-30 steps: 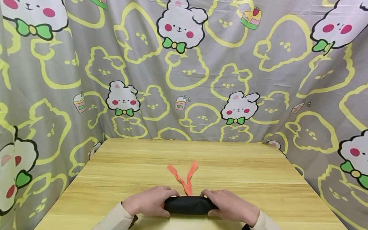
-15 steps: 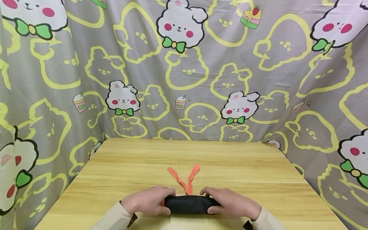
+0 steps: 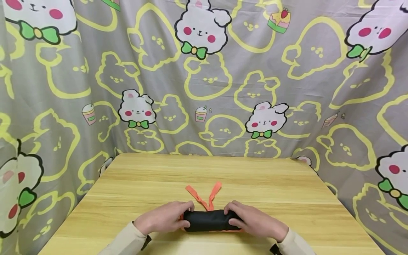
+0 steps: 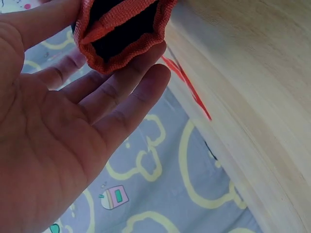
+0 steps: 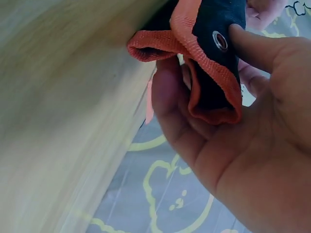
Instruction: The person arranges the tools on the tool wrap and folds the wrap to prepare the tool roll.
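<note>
A black cloth roll with orange trim (image 3: 208, 221) lies crosswise near the front of the wooden table. My left hand (image 3: 165, 216) holds its left end, thumb on the near side and fingers over the far side. At the other end, my right hand (image 3: 255, 220) grips it in much the same way. Two orange ties (image 3: 216, 191) spread out in a V beyond the roll. The left wrist view looks into an open end of the roll, edged in orange binding (image 4: 133, 60). In the right wrist view, a metal eyelet (image 5: 220, 41) shows beside my thumb, above folded layers.
The wooden table (image 3: 143, 177) reaches back to a grey curtain (image 3: 220, 88) printed with white and yellow cartoon animals. That curtain also hangs along both sides of the table.
Both hands have moved the roll slightly away from me, and it has turned a little. Orange trim now shows along its lower near edge. The ties' far ends have shifted only a little.
</note>
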A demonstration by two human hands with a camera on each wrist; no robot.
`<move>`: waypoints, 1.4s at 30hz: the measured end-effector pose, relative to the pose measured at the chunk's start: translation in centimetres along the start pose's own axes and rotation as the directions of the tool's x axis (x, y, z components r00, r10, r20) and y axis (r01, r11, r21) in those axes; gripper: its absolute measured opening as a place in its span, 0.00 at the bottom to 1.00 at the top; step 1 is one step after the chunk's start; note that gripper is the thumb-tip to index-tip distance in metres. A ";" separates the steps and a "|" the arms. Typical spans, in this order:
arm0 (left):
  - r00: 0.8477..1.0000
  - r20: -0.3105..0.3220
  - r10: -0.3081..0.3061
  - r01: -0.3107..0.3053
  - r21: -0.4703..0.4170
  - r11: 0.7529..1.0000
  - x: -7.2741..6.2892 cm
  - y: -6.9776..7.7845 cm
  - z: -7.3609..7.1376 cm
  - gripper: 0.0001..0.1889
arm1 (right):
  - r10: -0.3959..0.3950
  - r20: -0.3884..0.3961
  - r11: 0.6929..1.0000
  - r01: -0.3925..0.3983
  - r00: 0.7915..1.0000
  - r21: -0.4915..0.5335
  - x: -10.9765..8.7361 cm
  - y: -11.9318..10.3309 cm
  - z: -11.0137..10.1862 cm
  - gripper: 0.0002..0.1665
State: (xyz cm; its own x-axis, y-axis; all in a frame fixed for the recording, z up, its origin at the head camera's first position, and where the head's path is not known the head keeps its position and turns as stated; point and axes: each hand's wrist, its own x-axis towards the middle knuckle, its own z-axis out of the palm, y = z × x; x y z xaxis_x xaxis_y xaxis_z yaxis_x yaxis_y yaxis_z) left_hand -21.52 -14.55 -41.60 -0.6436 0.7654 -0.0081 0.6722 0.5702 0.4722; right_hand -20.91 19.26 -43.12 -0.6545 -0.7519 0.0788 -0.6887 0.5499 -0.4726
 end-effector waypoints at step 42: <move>0.988 -0.152 -0.008 0.060 0.343 0.937 0.4 0.1 2.0 0.27 | 0.101 -0.109 0.902 -0.137 0.989 -0.409 0.6 -0.5 1.1 0.40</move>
State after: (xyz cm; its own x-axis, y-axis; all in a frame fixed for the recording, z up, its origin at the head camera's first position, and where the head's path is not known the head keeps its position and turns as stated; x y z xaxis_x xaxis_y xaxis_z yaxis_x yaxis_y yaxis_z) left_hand -20.99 -13.56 -43.27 -0.6971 0.7066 0.1220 0.7169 0.6830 0.1400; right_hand -20.59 18.15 -43.83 -0.7509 -0.6482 0.1261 -0.6589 0.7481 -0.0780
